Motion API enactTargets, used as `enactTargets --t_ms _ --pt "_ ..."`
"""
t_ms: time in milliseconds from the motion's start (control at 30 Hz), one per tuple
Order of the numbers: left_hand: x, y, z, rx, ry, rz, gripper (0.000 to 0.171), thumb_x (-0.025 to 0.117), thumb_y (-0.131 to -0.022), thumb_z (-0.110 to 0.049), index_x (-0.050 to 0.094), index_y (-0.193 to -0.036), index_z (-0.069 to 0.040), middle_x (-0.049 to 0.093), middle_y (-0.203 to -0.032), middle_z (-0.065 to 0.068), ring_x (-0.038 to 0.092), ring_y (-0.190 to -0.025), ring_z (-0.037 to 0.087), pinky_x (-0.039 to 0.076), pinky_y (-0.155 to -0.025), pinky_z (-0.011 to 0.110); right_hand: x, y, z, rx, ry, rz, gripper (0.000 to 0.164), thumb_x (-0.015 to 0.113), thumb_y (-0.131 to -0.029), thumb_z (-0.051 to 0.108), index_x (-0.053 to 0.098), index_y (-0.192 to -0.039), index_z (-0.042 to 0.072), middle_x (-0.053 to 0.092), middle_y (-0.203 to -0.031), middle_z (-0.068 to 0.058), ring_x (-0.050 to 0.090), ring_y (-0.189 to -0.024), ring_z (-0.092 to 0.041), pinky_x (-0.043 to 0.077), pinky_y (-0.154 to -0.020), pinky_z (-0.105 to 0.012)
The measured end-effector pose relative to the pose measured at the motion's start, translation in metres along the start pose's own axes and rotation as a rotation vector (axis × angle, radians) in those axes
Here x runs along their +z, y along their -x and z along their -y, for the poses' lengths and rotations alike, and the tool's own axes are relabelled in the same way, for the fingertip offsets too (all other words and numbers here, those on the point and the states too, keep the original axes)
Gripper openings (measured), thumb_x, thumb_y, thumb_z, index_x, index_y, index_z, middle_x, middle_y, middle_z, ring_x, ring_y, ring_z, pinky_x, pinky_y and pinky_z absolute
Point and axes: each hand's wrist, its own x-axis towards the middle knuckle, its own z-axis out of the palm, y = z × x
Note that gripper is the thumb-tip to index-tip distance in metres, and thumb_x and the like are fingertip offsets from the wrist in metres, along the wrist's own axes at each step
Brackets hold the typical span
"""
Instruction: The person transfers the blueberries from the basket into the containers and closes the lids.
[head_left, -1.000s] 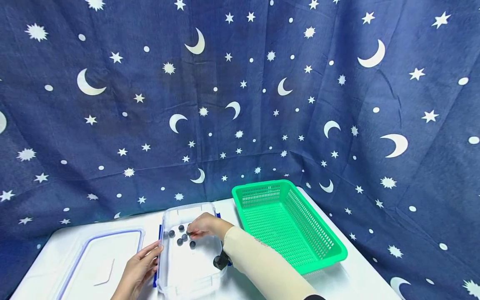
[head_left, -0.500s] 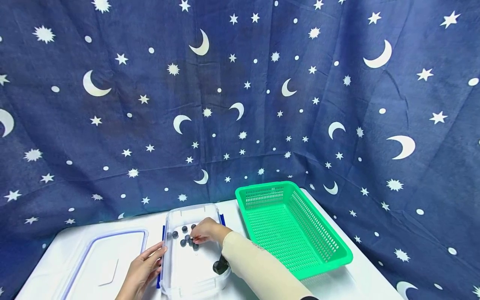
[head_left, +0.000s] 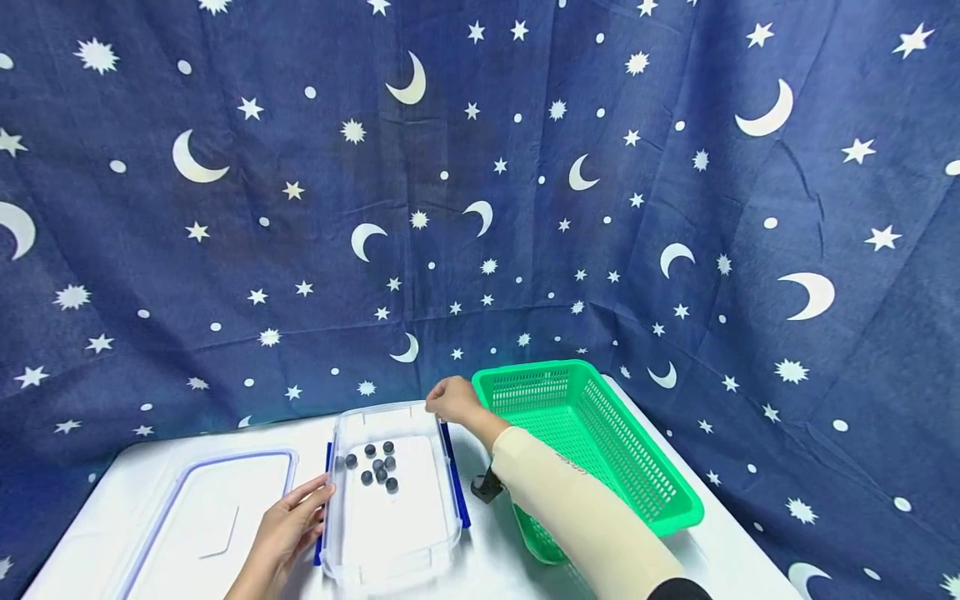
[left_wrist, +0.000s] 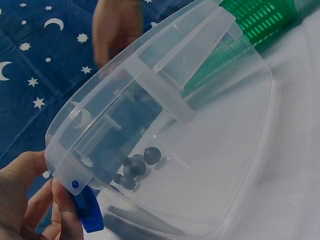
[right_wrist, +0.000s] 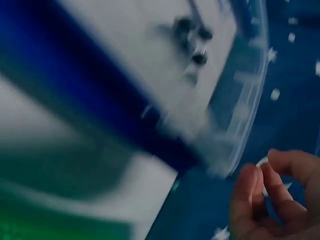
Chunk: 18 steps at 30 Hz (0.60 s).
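Note:
Several dark round berries [head_left: 378,466], apparently blueberries, lie loosely grouped on the floor of a clear plastic container [head_left: 405,533] with blue side latches. They also show as blueberries [left_wrist: 135,167] through the clear wall in the left wrist view. My left hand [head_left: 288,525] grips the container's left rim, its thumb on top and fingers at the blue latch [left_wrist: 89,209]. Over the far right corner hovers my right hand [head_left: 456,402], outside the berries. In the right wrist view its loosely bent fingers [right_wrist: 245,192] stand apart from the thumb, and no held thing shows.
A green perforated basket [head_left: 678,521] stands to the right of the container, partly behind the right forearm. Left of the container lies a clear lid [head_left: 176,500] with a blue seal, flat on the white table [head_left: 738,546]. A starry blue curtain [head_left: 247,208] hangs behind.
My right hand has risen from among the blueberries and moved right and back, past the container's rim. Blueberries it covered now show. The left hand stays at the rim.

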Motion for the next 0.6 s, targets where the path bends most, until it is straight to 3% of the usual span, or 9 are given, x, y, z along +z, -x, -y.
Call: enactTargets --t_ms 100,267,400,500,600 --pt "-0.002 0.000 -0.001 0.013 -0.009 -0.006 0.052 0.075 -0.087 -0.032 0.062 -0.133 -0.012 0.062 -0.073 -0.007 0.058 -0.065 0.002 0.055 -0.057 0.015 -0.005 -0.001 -0.013 0.048 -0.008 -0.022 0.007 0.073 -0.084 0.005 0.072 -0.087 -0.001 0.068 -0.074 -0.009 0.064 -0.060 -0.013 0.060 -0.060 -0.027" --pt "-0.002 0.000 -0.001 0.035 -0.039 -0.025 0.054 0.075 -0.087 -0.031 0.060 -0.134 -0.007 0.062 -0.072 -0.007 0.058 -0.063 0.002 0.055 -0.056 0.016 0.002 0.002 -0.025 0.184 -0.220 0.074 0.011 0.073 -0.084 0.000 0.068 -0.093 -0.005 0.063 -0.071 -0.005 0.062 -0.057 -0.012 0.062 -0.066 -0.031" --pt "-0.003 0.003 -0.005 0.095 -0.104 -0.025 0.063 0.075 -0.087 -0.035 0.056 -0.137 -0.001 0.064 -0.077 -0.006 0.060 -0.067 0.004 0.058 -0.060 0.019 0.005 0.002 -0.026 0.246 -0.332 0.076 0.013 0.071 -0.085 -0.002 0.067 -0.096 -0.006 0.061 -0.068 -0.005 0.057 -0.056 -0.009 0.061 -0.062 -0.027" --pt "-0.014 0.009 -0.011 0.205 -0.192 -0.060 0.060 0.071 -0.092 -0.033 0.054 -0.137 0.003 0.071 -0.087 0.000 0.063 -0.071 0.003 0.059 -0.063 0.021 0.003 0.001 -0.027 0.270 -0.354 0.088 0.014 0.071 -0.085 -0.002 0.067 -0.098 -0.006 0.060 -0.068 -0.005 0.058 -0.057 -0.010 0.062 -0.064 -0.027" --pt "-0.039 0.015 -0.017 0.366 -0.330 -0.216 0.046 0.067 -0.095 -0.025 0.059 -0.130 0.004 0.075 -0.091 0.010 0.065 -0.064 -0.002 0.058 -0.059 0.018 -0.002 0.000 -0.028 0.278 -0.360 0.097 0.015 0.071 -0.085 -0.002 0.067 -0.099 -0.006 0.060 -0.069 -0.005 0.059 -0.060 -0.011 0.062 -0.066 -0.028"
